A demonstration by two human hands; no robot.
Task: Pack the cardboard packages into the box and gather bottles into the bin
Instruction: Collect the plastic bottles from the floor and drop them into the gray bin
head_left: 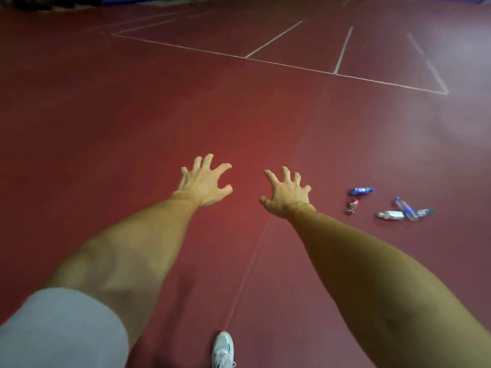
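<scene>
Both the left hand [203, 185] and the right hand [287, 193] reach out over the red floor [132, 115], fingers spread wide and slightly clawed, holding nothing. The bottles [393, 205] lie scattered on the floor well to the right of the right hand.

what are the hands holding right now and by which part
Nothing is held. The left hand and the right hand reach forward with fingers spread and empty; the bottles lie on the floor off to the right, untouched.

The red floor [132, 115] has thin white lines [273, 38] on it. A blue bottle [361, 191], a small red thing [352, 205] and three clear bottles [403, 208] lie close together. A white shoe [223, 349] stands on it.
</scene>
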